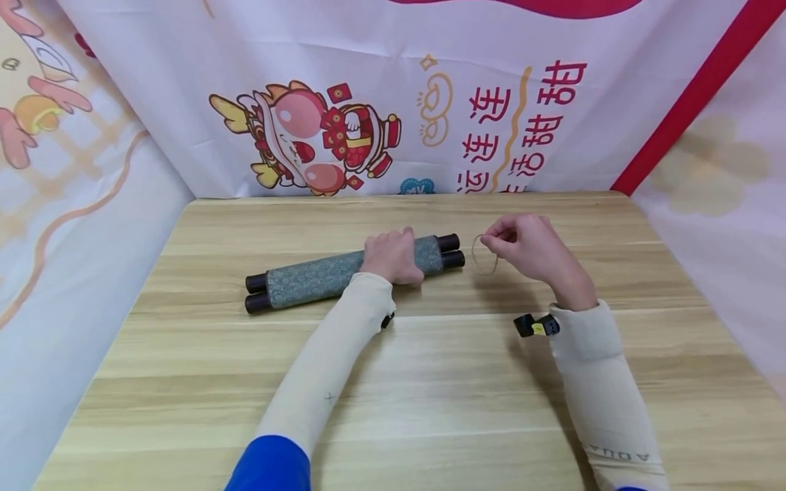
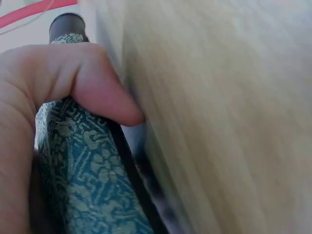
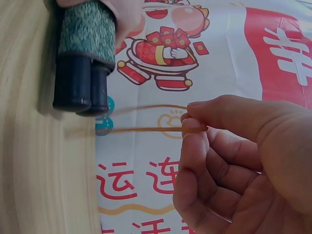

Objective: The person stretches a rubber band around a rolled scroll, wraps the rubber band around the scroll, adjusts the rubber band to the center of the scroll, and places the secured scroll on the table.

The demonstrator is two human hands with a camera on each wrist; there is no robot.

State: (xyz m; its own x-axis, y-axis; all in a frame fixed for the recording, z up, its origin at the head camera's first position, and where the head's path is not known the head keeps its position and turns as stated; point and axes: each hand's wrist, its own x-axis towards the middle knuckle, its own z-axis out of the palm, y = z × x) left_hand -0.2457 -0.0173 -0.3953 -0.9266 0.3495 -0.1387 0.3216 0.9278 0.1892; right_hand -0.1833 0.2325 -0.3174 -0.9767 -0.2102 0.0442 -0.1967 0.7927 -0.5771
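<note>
A rolled scroll (image 1: pixel 316 278) in green-blue patterned fabric lies slantwise on the table, with two dark rod ends showing at each end. My left hand (image 1: pixel 393 258) grips it right of its middle; in the left wrist view the thumb (image 2: pixel 105 87) lies across the patterned fabric (image 2: pixel 92 165). Just beyond the scroll's right end, my right hand (image 1: pixel 531 249) pinches a thin brown rubber band (image 1: pixel 474 254) between thumb and index finger. In the right wrist view the band (image 3: pixel 146 130) hangs as a loose loop pointing toward the dark rod ends (image 3: pixel 73 87), apart from them.
The wood-grain table (image 1: pixel 430 395) stretches in front of and around the scroll. Behind it hangs a white printed cloth (image 1: pixel 202 136) with cartoon figures and red characters. Similar cloth (image 1: pixel 80 239) closes off the left side. A small black camera (image 1: pixel 535 325) sits at the right wrist.
</note>
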